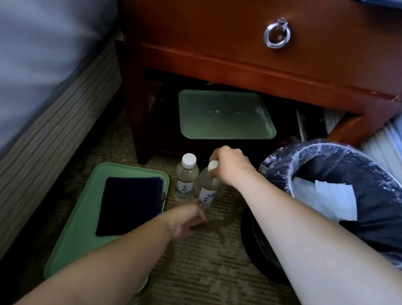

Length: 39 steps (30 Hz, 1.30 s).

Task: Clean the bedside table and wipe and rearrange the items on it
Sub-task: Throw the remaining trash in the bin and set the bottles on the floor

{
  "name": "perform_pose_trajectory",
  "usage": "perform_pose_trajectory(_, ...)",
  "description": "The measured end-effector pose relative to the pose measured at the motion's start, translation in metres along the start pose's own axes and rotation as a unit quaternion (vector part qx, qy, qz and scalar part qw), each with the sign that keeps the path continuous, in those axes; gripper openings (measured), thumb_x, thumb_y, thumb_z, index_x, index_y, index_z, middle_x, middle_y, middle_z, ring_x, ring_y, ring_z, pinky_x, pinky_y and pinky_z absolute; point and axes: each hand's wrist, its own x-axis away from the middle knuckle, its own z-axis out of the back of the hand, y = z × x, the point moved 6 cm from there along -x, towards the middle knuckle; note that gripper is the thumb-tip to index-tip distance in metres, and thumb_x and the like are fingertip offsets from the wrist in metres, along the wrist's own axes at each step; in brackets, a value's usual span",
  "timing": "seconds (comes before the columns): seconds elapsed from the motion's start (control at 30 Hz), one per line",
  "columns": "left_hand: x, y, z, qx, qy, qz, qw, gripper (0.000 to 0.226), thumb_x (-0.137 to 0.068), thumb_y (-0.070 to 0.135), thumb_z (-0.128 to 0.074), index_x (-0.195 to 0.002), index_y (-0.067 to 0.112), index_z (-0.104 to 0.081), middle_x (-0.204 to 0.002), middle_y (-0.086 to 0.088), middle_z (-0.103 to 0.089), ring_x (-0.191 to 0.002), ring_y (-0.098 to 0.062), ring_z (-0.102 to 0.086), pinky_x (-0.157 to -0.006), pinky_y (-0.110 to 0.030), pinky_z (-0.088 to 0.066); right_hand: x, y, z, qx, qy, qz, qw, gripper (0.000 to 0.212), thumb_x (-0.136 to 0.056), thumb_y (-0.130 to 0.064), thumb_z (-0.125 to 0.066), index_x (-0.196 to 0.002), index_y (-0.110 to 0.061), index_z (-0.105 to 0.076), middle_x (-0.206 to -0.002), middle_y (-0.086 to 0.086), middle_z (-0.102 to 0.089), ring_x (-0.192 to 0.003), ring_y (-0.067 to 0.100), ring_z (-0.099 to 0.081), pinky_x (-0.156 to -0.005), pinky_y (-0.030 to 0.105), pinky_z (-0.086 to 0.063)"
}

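On the brown patterned carpet [200, 273], before the red-brown wooden bedside bench [220, 7], two small clear plastic water bottles with white caps stand upright and touching. The right hand [229, 165] grips the right-hand bottle [206, 189] from above, fingers curled round its cap and neck. The left-hand bottle [185, 176] stands free. The left hand [187, 222] reaches low toward the gripped bottle's base, but blur hides whether its fingers close on it or only touch, so I cannot tell.

Just left of the bottles, a pale green rectangular plastic tray [79, 225] lies on the floor carrying a folded dark navy cloth [129, 201]. A second green tray [227, 119], speckled with bits, sits on the bench's lower shelf. A round black waste bin [261, 233] with a clear liner stands to the right, white paper [326, 198] inside.

The step looks like lifting this bottle for wiping. A cap grip alone lets it swing, so support under the base would steady it. A straight upward lift should spare the neighbour.

Both bottles bear white labels with blue print, too small to read; no brand is legible.
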Motion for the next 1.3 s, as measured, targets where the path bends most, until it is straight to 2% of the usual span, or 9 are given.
perform_pose_trajectory(0.1, 0.0, 0.001, 0.004, -0.025, 0.004, 0.008, 1.0, 0.069, -0.092, -0.014, -0.041, -0.15, 0.022, -0.031, -0.143, 0.006, -0.049, -0.095, -0.01, -0.055, -0.075, -0.033, -0.044, -0.001, 0.0, 0.002, 0.007, -0.018, 0.006, 1.0, 0.05, -0.086, -0.019, -0.071, -0.133, -0.02, -0.056, -0.134, 0.015, -0.055, -0.12, 0.035, -0.055, -0.09, 0.035, -0.046)
perform_pose_trajectory(0.2, 0.0, 0.001, 0.009, -0.069, -0.015, 0.032, 0.997, 0.06, -0.092, -0.012, -0.042, -0.142, 0.021, -0.043, -0.109, 0.01, -0.061, -0.097, -0.012, -0.059, -0.076, -0.039, -0.047, 0.002, -0.002, 0.007, 0.02, -0.031, 0.013, 0.999, 0.055, -0.084, -0.023, -0.073, -0.135, -0.021, -0.053, -0.136, 0.012, -0.052, -0.121, 0.032, -0.053, -0.096, 0.038, -0.048)
perform_pose_trajectory(0.33, 0.014, 0.011, 0.009, -0.202, -0.053, 0.053, 0.977, 0.056, -0.094, -0.002, -0.049, -0.145, 0.02, -0.04, -0.14, 0.001, -0.053, -0.126, -0.019, -0.052, -0.112, -0.051, -0.031, 0.012, -0.01, 0.028, 0.041, -0.018, 0.038, 0.998, 0.055, -0.082, -0.028, -0.074, -0.133, -0.023, -0.054, -0.128, 0.008, -0.057, -0.116, 0.029, -0.055, -0.095, 0.04, -0.049)
perform_pose_trajectory(0.53, 0.065, 0.087, -0.026, -0.335, -0.142, -0.024, 0.931, 0.048, -0.098, 0.015, -0.057, -0.144, 0.019, -0.044, -0.135, 0.007, -0.06, -0.116, -0.01, -0.061, -0.087, -0.026, -0.049, 0.032, -0.049, 0.088, 0.027, 0.042, 0.133, 0.99, 0.043, -0.083, -0.03, -0.07, -0.125, -0.027, -0.06, -0.121, 0.003, -0.064, -0.112, 0.026, -0.06, -0.096, 0.042, -0.05)
perform_pose_trajectory(0.8, 0.175, 0.238, -0.042, -0.48, -0.145, -0.155, 0.851, 0.032, -0.1, 0.02, -0.052, -0.133, 0.016, -0.055, -0.125, -0.001, -0.068, -0.113, -0.018, -0.065, -0.1, -0.031, -0.049, 0.082, -0.103, 0.211, -0.047, 0.174, 0.286, 0.941, 0.019, -0.091, -0.018, -0.06, -0.105, -0.026, -0.07, -0.094, -0.009, -0.07, -0.092, 0.01, -0.065, -0.09, 0.033, -0.052)
perform_pose_trajectory(0.93, 0.217, 0.311, -0.048, -0.478, -0.077, -0.25, 0.838, 0.022, -0.101, 0.017, -0.05, -0.118, 0.014, -0.064, -0.111, -0.007, -0.073, -0.099, -0.018, -0.07, -0.086, -0.027, -0.056, 0.087, -0.1, 0.275, -0.105, 0.298, 0.282, 0.906, 0.015, -0.09, -0.018, -0.059, -0.094, -0.03, -0.067, -0.082, -0.012, -0.066, -0.082, 0.008, -0.064, -0.082, 0.034, -0.054)
perform_pose_trajectory(1.03, 0.227, 0.362, -0.058, -0.408, -0.027, -0.346, 0.845, 0.014, -0.099, 0.013, -0.053, -0.108, 0.011, -0.064, -0.099, -0.007, -0.074, -0.09, -0.017, -0.071, -0.079, -0.026, -0.059, 0.069, -0.08, 0.314, -0.146, 0.368, 0.206, 0.895, 0.014, -0.089, -0.02, -0.057, -0.094, -0.029, -0.067, -0.08, -0.012, -0.064, -0.084, 0.01, -0.062, -0.078, 0.026, -0.048)
perform_pose_trajectory(1.17, 0.213, 0.416, -0.071, -0.269, 0.083, -0.454, 0.845, 0.024, -0.098, 0.004, -0.049, -0.121, 0.006, -0.056, -0.099, -0.01, -0.065, -0.081, -0.015, -0.065, -0.079, -0.025, -0.057, 0.034, -0.052, 0.34, -0.146, 0.37, 0.102, 0.912, 0.03, -0.089, -0.019, -0.054, -0.118, -0.024, -0.061, -0.116, 0.004, -0.066, -0.109, 0.025, -0.059, -0.09, 0.031, -0.047)
perform_pose_trajectory(1.3, 0.185, 0.454, -0.086, -0.222, 0.134, -0.486, 0.835, 0.028, -0.098, 0.008, -0.046, -0.124, 0.007, -0.056, -0.101, -0.011, -0.06, -0.086, -0.016, -0.059, -0.086, -0.028, -0.054, 0.0, -0.03, 0.356, -0.166, 0.353, 0.05, 0.919, 0.042, -0.092, -0.017, -0.052, -0.134, -0.02, -0.053, -0.133, 0.007, -0.057, -0.122, 0.027, -0.052, -0.095, 0.03, -0.042)
